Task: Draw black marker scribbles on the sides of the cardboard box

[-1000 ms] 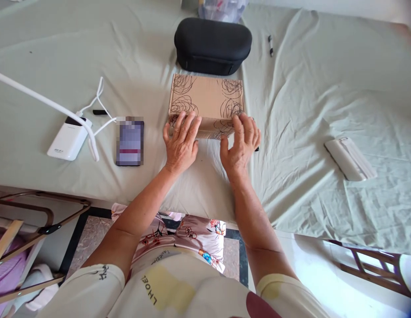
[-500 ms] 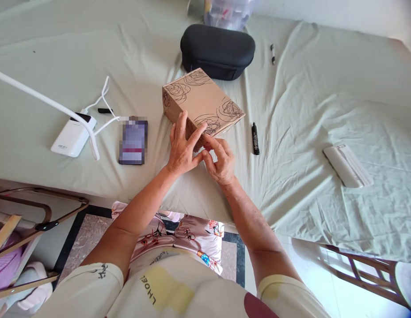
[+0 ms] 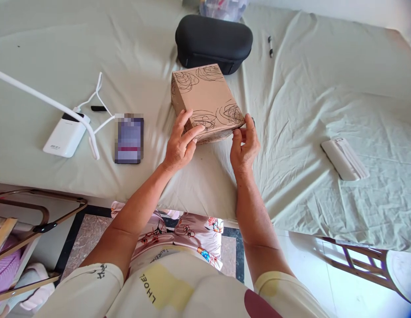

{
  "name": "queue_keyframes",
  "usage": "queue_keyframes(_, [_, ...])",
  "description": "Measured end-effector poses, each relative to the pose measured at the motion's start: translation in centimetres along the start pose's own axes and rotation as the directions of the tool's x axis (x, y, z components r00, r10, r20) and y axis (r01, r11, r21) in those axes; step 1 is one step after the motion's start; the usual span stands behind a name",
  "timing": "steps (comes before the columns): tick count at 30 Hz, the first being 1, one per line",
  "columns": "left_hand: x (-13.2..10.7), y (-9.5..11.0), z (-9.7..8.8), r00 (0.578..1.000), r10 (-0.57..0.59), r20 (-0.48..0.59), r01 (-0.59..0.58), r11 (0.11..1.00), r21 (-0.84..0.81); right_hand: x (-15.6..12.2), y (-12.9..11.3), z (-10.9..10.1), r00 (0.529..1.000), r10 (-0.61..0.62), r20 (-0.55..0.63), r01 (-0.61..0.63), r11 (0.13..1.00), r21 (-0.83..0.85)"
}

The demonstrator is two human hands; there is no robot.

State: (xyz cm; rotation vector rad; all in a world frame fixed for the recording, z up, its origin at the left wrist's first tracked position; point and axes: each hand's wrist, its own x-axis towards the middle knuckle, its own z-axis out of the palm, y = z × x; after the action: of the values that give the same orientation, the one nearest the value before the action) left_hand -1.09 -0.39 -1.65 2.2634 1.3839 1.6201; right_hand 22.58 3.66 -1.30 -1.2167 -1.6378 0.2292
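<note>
A brown cardboard box sits on the cloth, black scribbled loops drawn at the corners of its top. My left hand grips its near left corner, with fingers over the side and top edge and the thumb toward the front face. At the near right corner, my right hand holds the box between thumb and fingers. Just behind my right fingertips shows a bit of a black marker; the rest of it is hidden.
A black hard case stands right behind the box. To the left lie a phone, a white power bank with a cable, and a black cap. A small pen and a pale grey object lie to the right.
The box has turned clockwise, its near edge now facing me more squarely. My right hand has moved right, from beside the left hand to the near right corner. The view has shifted slightly.
</note>
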Motion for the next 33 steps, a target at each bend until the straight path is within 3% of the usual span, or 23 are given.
queue_keyframes(5, [0.1, 0.0, -0.5, 0.993, -0.121, -0.002, 0.121, 0.992, -0.038, 0.0, 0.5, 0.1, 0.976, 0.173, 0.131, -0.17, 0.985, -0.032])
queue_keyframes(8, [-0.1, -0.3, -0.3, 0.964, -0.266, 0.009, 0.266, 0.962, -0.063, -0.2, 0.2, 0.6, 0.957, 0.208, 0.203, -0.201, 0.978, -0.055])
queue_keyframes(10, [-0.2, -0.5, -0.2, 0.907, -0.42, 0.039, 0.422, 0.906, -0.047, -0.4, 0.1, 0.9, 0.951, 0.208, 0.23, -0.185, 0.976, -0.118])
queue_keyframes(12, [-0.2, -0.4, -0.2, 0.828, -0.551, 0.103, 0.546, 0.835, 0.074, -0.6, 0.0, 1.1, 0.944, 0.208, 0.257, -0.148, 0.961, -0.233])
queue_keyframes(14, [0.1, 0.1, -0.4, 0.77, -0.622, 0.143, 0.57, 0.771, 0.284, -0.7, -0.2, 1.1, 0.935, 0.219, 0.28, -0.118, 0.935, -0.335])
queue_keyframes(16, [0.4, 0.8, -0.7, 0.749, -0.646, 0.148, 0.528, 0.717, 0.456, -0.7, -0.5, 1.1, 0.926, 0.233, 0.298, -0.108, 0.918, -0.383])
queue_keyframes(18, [0.6, 1.5, -0.9, 0.742, -0.654, 0.145, 0.5, 0.685, 0.529, -0.7, -0.8, 1.1, 0.918, 0.242, 0.315, -0.107, 0.914, -0.391])
queue_keyframes(22, [0.5, 1.4, -1.0, 0.749, -0.644, 0.157, 0.493, 0.7, 0.516, -0.6, -1.0, 1.1, 0.911, 0.245, 0.33, -0.117, 0.925, -0.362])
queue_keyframes(28, [-0.5, -0.6, 0.1, 0.861, -0.507, 0.035, 0.477, 0.83, 0.288, -1.1, -1.0, 1.9, 0.959, 0.151, 0.241, -0.109, 0.978, -0.18])
queue_keyframes(33, [-0.5, -0.7, 0.4, 0.883, -0.464, -0.07, 0.468, 0.86, 0.204, -2.1, -1.2, 3.6, 0.983, 0.16, 0.086, -0.15, 0.982, -0.111])
